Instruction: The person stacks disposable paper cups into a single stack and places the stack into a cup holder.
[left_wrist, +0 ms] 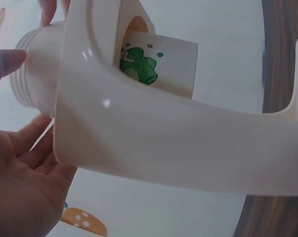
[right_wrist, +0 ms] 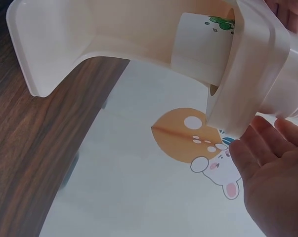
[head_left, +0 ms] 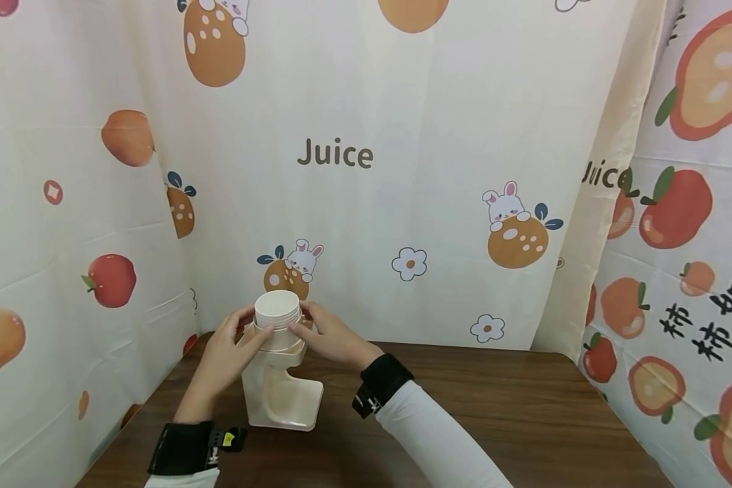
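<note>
A cream plastic stand [head_left: 262, 393], with a wide foot and a raised head, is upright on the table. Through its head passes a white cylindrical container [head_left: 278, 317] with a ribbed upper end; a green cartoon is printed on its lower part [left_wrist: 173, 66]. My left hand [head_left: 228, 352] holds the container from the left, its thumb on the ribbed end and its fingers round the far side. From the right, my right hand [head_left: 337, 333] holds it too, thumb at the front and fingers beside the stand's head. Some fingertips are hidden behind the container and stand.
The dark wooden table [head_left: 463, 413] stretches to the right of the stand. Close behind it hangs a white curtain [head_left: 445, 203] printed with fruit and rabbits. Similar fabric [head_left: 49, 230] lines the left side, and another printed sheet [head_left: 665, 318] lines the right.
</note>
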`<state>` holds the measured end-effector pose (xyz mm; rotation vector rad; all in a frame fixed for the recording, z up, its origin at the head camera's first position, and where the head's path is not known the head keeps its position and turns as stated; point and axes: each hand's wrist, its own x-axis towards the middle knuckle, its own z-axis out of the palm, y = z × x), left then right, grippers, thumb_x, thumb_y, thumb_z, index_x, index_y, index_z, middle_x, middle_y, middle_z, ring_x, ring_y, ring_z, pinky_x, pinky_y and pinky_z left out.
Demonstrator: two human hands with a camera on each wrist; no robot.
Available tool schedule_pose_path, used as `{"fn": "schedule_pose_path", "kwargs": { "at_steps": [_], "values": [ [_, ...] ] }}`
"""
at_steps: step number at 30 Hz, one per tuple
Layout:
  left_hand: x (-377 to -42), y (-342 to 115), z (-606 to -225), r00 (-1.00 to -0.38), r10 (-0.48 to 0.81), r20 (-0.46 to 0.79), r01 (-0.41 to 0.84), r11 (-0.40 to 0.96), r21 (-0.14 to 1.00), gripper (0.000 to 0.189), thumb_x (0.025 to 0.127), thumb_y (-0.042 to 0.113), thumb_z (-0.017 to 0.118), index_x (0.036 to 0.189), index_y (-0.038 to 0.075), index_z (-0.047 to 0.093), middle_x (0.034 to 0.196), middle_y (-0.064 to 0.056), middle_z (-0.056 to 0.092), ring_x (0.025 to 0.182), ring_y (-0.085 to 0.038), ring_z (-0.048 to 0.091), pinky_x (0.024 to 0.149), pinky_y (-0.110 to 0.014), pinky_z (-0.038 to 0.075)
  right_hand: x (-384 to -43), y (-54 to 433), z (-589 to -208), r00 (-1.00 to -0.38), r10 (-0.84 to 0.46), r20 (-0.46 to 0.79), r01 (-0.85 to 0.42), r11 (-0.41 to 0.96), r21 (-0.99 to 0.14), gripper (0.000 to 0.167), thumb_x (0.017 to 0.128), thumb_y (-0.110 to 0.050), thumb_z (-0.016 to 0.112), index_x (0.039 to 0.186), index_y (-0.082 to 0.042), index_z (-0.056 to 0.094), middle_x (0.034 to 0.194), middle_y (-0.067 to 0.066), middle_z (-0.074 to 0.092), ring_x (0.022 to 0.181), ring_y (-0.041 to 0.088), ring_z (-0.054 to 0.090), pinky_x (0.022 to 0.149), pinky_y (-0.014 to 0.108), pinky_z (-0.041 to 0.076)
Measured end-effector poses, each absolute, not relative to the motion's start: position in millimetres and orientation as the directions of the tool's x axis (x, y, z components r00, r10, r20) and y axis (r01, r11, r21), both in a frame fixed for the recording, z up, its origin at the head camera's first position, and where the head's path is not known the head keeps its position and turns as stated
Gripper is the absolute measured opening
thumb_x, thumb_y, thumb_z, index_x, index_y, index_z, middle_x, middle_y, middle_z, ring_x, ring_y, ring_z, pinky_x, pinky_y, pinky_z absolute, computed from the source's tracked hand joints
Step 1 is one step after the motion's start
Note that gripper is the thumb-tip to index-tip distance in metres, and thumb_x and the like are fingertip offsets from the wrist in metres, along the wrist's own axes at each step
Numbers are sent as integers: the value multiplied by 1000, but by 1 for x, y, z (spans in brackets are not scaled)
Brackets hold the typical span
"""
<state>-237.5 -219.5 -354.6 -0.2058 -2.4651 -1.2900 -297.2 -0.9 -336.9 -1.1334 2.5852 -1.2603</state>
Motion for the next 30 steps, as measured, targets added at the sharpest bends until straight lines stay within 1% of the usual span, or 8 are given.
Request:
{"fn": "schedule_pose_path", "kwargs": {
  "at_steps": [6, 13, 21, 22, 26, 28, 29, 30],
  "values": [
    [-228, -223, -358, -906, -15, 423, 342, 562, 753, 71, 98, 44, 63, 150, 2, 38, 146, -22, 42, 133, -43, 41, 104, -64, 36, -294, 11, -340, -744, -617, 256, -589, 427, -686, 66, 105, -52, 44, 156, -12, 31, 153, 6, 42, 140, 22, 40, 108, 45, 40],
    [-224, -225, -360, -894, -19, 447, 358, 569, 740, 71, 98, 42, 65, 150, 1, 37, 146, -23, 43, 135, -44, 40, 105, -64, 34, -293, 27, -343, -768, -595, 238, -576, 479, -662, 65, 105, -50, 43, 157, -13, 31, 154, 5, 42, 140, 20, 41, 107, 44, 40],
    [-212, -220, -362, -819, -27, 574, 445, 601, 664, 55, 97, 28, 69, 141, 2, 48, 133, -17, 51, 125, -35, 48, 101, -57, 40, -289, 50, -353, -754, -615, 229, -593, 488, -641, 69, 103, -56, 43, 157, -14, 30, 154, 5, 42, 140, 20, 39, 110, 46, 37],
    [-210, -219, -362, -811, -26, 585, 455, 601, 657, 53, 97, 26, 70, 140, 3, 49, 131, -16, 53, 123, -34, 49, 100, -55, 40, -287, 54, -354, -753, -617, 228, -594, 486, -641, 69, 103, -56, 43, 157, -14, 30, 154, 5, 42, 141, 20, 38, 110, 46, 36],
    [-203, -213, -360, -789, -12, 615, 489, 593, 640, 50, 96, 23, 71, 139, 7, 52, 126, -10, 56, 117, -26, 52, 101, -32, 41, -280, 72, -359, -748, -623, 231, -606, 499, -619, 70, 103, -57, 43, 156, -14, 31, 155, 2, 40, 142, 18, 36, 111, 44, 35],
    [-201, -210, -360, -775, 0, 632, 515, 580, 631, 49, 95, 19, 72, 138, 8, 52, 125, -9, 57, 114, -23, 52, 97, -22, 39, -277, 80, -361, -740, -631, 234, -617, 497, -610, 70, 103, -56, 43, 156, -12, 31, 156, 3, 38, 143, 17, 34, 112, 43, 33],
    [-200, -208, -361, -770, 7, 638, 523, 579, 625, 49, 94, 18, 72, 138, 8, 53, 125, -8, 57, 114, -22, 53, 96, -18, 39, -276, 84, -362, -735, -634, 238, -624, 497, -603, 70, 104, -56, 43, 156, -11, 31, 156, 4, 38, 143, 17, 33, 113, 43, 33],
    [-199, -206, -362, -765, 13, 644, 533, 574, 622, 48, 94, 17, 73, 137, 8, 53, 125, -7, 57, 114, -22, 53, 95, -18, 39, -275, 88, -364, -730, -639, 241, -630, 493, -601, 70, 104, -55, 44, 156, -10, 31, 156, 5, 39, 143, 17, 33, 113, 43, 33]
  ]
}}
